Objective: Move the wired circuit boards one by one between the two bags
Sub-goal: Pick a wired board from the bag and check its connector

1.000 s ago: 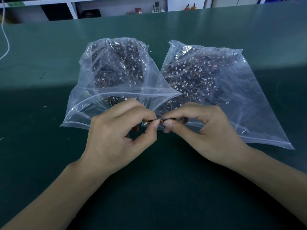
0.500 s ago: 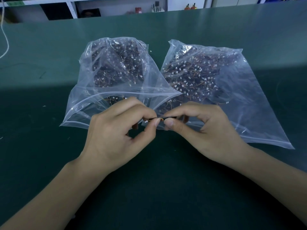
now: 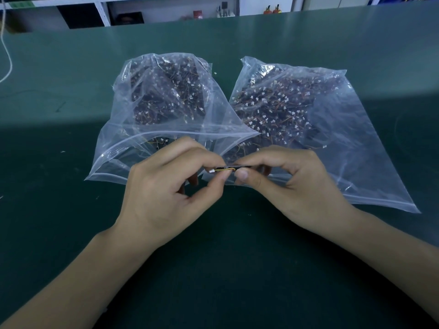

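Workshop-type room here: white shelving (image 3: 102, 10) along the back wall with some small bottles and bits on it, too blurry to make out, and a thin white cord (image 3: 8, 55) hanging at the far left. Everything sits on a big dark green bench (image 3: 237, 269).

Two clear zip bags lie side by side on it, both stuffed with little dark boards with white connectors and thin wires. The left bag (image 3: 152, 119) has its mouth gaping open toward the person, and its near corner overlaps the right bag (image 3: 332, 138), which lies flatter.

Both forearms come in from the bottom corners and meet in the middle, just in front of the bag mouths. The left hand (image 3: 164, 193) is curled, thumb and index finger pinching one end of a single wired circuit board (image 3: 234, 166), with the other fingers tucked under. The right hand (image 3: 297, 186) pinches the other end between thumb and index finger, thumbnail facing up. The board is edge-on to the camera, so it's just a thin dark strip with a yellow wire and a small white connector (image 3: 211, 171) poking out by the left thumb. It's held up above the bench, right at the spot where the two bags overlap.

Compared with a second ago, barely anything differs: same two-handed pinch, same spot, bags unmoved. The board looks a touch more level now, that's about it.
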